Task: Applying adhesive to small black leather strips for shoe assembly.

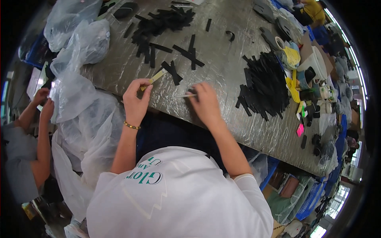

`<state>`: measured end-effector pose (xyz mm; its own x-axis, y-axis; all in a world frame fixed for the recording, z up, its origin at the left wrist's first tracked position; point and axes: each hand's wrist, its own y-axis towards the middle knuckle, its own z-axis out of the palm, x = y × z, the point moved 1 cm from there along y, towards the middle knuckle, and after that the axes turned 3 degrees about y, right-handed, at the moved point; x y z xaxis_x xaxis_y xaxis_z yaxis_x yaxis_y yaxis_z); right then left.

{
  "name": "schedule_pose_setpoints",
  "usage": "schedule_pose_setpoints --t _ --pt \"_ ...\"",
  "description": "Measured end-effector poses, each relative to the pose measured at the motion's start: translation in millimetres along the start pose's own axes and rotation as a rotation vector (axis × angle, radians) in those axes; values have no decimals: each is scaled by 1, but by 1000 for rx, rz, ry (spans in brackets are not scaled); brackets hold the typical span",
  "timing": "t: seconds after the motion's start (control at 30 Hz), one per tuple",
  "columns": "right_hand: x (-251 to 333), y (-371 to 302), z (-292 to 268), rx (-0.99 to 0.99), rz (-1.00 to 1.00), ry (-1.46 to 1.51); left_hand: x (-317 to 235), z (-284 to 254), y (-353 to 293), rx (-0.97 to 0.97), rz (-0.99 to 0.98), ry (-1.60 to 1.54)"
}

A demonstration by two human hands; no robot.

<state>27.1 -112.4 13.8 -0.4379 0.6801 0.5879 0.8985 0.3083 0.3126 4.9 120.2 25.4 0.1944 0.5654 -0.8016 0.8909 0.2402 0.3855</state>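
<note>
Near the table's front edge, my left hand (136,98) pinches a short flat yellow strip (158,76) with a paler end between thumb and fingers. The strip points away from me, close to a pair of crossed black strips (173,73). To the right, my right hand (207,102) is closed around a thin, pale, pen-like stick (185,96); its tip points left, and its exact kind is too small to tell. More loose black strips (193,51) lie just beyond both hands on the metal-topped table (222,59).
A black strip heap (162,24) lies at the far left, another pile (266,85) at the right. Clear plastic bags (85,43) hang along the left edge. Tape rolls, a white bucket (317,61) and a pink tag (300,129) crowd the right side. Another person's hands (44,101) are at far left.
</note>
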Motion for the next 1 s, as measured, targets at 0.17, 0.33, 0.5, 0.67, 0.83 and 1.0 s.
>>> schedule_pose_setpoints --t 0.17,0.33,0.5,0.67,0.83,1.0 --pt "12 28 49 -93 76 3 -1 -7 -5 -14 -3 -29" --pt "-7 7 15 -116 -54 90 0 -4 -5 -7 -25 -96" --pt "-32 -46 -44 -22 -241 -172 -32 33 -14 299 87 -180" --pt "-29 -66 -65 -104 -51 -102 -48 67 -29 491 314 -15" --pt "-24 -68 -63 -18 -9 -56 -50 79 -30 577 385 52" --pt "-33 -66 -48 51 -9 4 -45 86 -35 616 411 79"
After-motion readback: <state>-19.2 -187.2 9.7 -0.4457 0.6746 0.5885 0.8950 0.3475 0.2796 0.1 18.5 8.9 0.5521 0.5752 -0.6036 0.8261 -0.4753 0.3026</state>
